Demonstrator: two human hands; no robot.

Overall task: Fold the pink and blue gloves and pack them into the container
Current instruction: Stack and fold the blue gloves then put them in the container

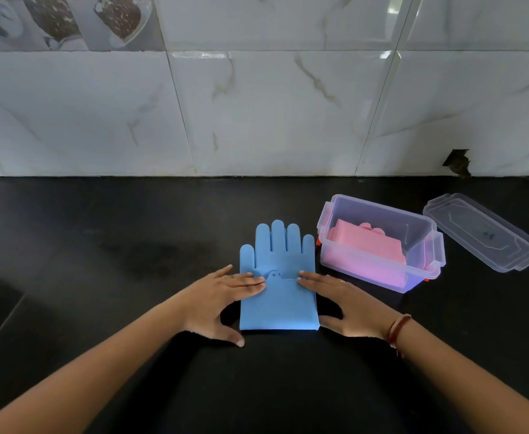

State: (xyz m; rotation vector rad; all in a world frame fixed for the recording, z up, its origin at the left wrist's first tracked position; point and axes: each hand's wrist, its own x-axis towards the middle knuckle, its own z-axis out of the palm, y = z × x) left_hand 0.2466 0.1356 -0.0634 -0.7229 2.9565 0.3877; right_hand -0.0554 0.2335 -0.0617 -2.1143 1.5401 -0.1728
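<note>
While no brand, label or readable writing shows anywhere, the marbled grey-white wall tiles (288, 104) fill the upper half of the view, and one tile at the top left carries a printed picture of dark, speckled food on a dish. Below them runs the black countertop (100, 233), on which everything rests. A clear plastic container (379, 270) with clip latches on its ends stands open to the right of centre, and the folded pink glove (363, 242) lies inside it, its rounded fingertips just showing at the far side. The container's clear lid (484, 233) lies flat on the counter just to the right of it, apart from the box. The blue glove (277, 296) lies flat at the centre of the counter, just left of the container, fingers pointing toward the wall; its cuff end is folded up over the palm, with a small tab and hole at the top edge of the fold. Both hands are open and flat, gripping nothing: the left hand (222, 296) presses its fingertips on the fold from the left, thumb at the glove's near left corner, and the right hand (347, 299) mirrors it from the right. A reddish-brown bangle (397, 328) circles the right wrist, and a thin ring sits on a finger of each hand.
</note>
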